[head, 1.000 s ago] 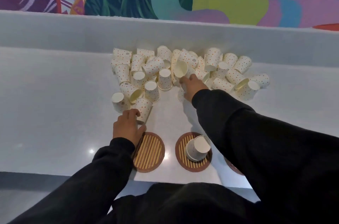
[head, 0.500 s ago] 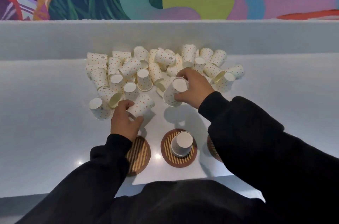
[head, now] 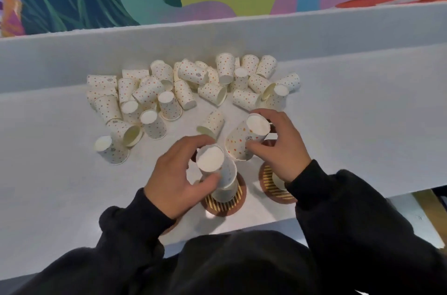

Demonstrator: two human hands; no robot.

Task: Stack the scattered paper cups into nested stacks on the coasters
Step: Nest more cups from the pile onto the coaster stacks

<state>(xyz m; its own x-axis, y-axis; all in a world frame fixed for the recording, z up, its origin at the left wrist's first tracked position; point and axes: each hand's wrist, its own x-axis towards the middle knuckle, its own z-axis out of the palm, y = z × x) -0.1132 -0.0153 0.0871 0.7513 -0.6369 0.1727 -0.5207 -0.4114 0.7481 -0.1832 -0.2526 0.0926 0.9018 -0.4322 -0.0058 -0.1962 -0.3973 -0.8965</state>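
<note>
White countertop (head: 362, 130), raised ledge (head: 72, 57) along back. Heap of dotted paper cups (head: 169, 91) across middle, some on sides, some upside down. Lone cup (head: 214, 121) on side, apart, nearer front. Near front edge two round slatted wooden coasters, middle coaster (head: 232, 205) and right coaster (head: 266, 178), just beside each other.

Left hand (head: 169, 183) curled round one cup (head: 210, 158), right hand (head: 283, 149) round another cup (head: 243, 141), arms black-sleeved.

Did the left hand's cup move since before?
Yes. The left hand brought its cup nearer, from the pile to above the striped coaster.
</note>
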